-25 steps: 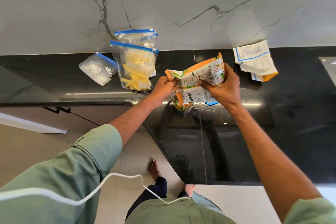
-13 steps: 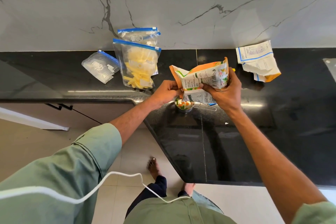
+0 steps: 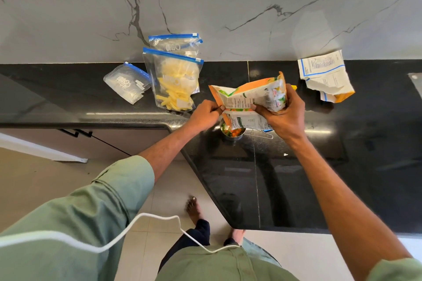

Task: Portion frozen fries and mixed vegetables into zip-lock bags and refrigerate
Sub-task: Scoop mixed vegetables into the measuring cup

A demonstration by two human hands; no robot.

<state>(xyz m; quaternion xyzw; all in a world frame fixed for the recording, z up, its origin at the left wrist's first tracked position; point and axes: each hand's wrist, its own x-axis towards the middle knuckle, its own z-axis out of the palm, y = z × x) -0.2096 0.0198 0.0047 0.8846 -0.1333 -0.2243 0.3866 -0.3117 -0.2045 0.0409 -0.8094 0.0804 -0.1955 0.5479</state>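
My left hand [image 3: 206, 113] and right hand [image 3: 284, 113] both gripping the vegetable packet [image 3: 251, 100], tilted over a steel cup [image 3: 233, 133] of mixed vegetables, black worktop [image 3: 296, 189], fries bag [image 3: 174, 82] to the left.

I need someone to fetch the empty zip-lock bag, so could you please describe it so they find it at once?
Start at the black counter under the marble wall and look to its left part, where three zip-lock bags lie. The empty bag is the leftmost, lying flat beside the fries bag. Unlike that one, it is smaller, clear and holds nothing yellow.
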